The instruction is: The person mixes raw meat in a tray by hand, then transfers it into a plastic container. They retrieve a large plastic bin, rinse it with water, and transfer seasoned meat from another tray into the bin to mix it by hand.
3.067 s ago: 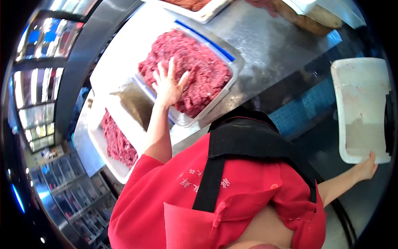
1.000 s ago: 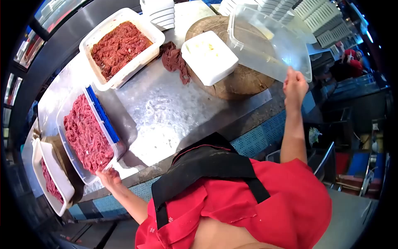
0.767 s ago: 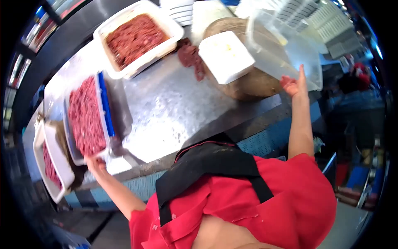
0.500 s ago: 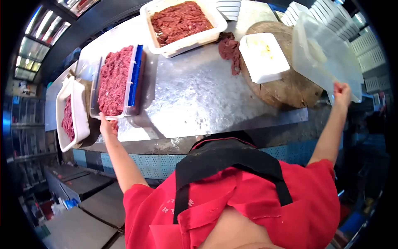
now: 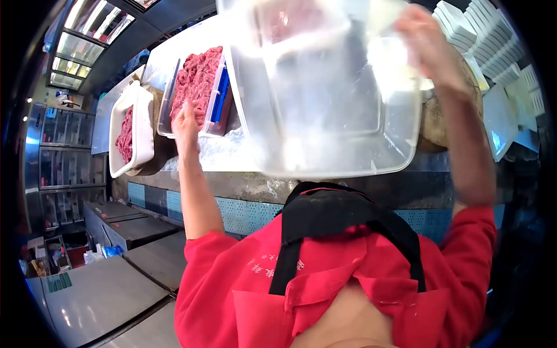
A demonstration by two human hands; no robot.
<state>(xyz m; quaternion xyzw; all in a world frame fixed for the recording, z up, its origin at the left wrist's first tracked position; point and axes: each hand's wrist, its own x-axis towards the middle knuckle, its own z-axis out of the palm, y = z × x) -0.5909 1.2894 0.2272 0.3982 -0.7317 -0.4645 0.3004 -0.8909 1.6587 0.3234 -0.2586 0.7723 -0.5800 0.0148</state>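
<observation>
A large clear plastic tub, partly blurred, is held tilted above the table with its broad face toward me. My right hand, smeared by motion, grips its upper right rim. My left hand is at the near end of a clear plastic box with a blue side latch, its fingers closed over the rim. Minced red meat fills that box. Through the tub I faintly see the white container of red meat behind it.
A white tub with more minced meat stands tilted at the left table edge. On the right are a round wooden chopping block and stacks of white trays. Steel counters lie to my lower left.
My right hand has swung the clear tub from the far right across the middle of the table. My left hand has shifted along the meat box's near rim. The view has turned slightly.
</observation>
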